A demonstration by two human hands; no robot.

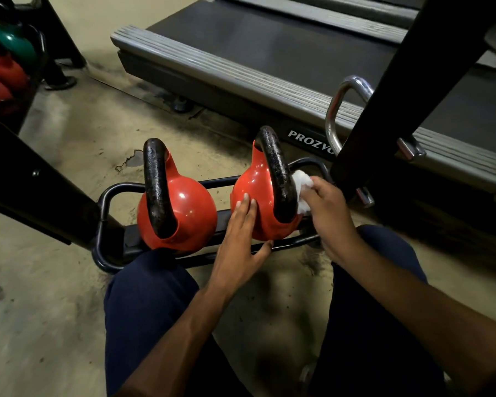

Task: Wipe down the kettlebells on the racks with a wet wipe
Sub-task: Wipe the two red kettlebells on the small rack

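1. Head view looks down on a low black rack [109,193] standing on a worn concrete floor [55,282], with the person's knees in dark blue trousers [143,296] at its near edge.
2. Two red kettlebells with black handles sit side by side on the rack's bottom tier: the left kettlebell [189,207] and the right kettlebell [255,184], close together but apart.
3. Left hand [238,247] lies flat on the near left face of the right kettlebell; its fingers [245,203] are extended and released, grasping nothing, and the thumb reaches toward the rack's front rail.
4. Right hand [327,213] is at the right side of the same kettlebell, its fingers clenched around a white wet wipe [301,181].
5. Wipe is bunched and pressed against the right side of the black handle, near where the handle meets the red body.
6. Left kettlebell is untouched by either hand.
7. Black upright of the rack frame [407,81] crosses the right of the view; a chrome handle [338,110] shows beside it.
8. Treadmill deck [269,53] with grey side rails lies beyond the rack.
9. Further kettlebells, green [15,41] and red [0,73], sit on another rack at the upper left.
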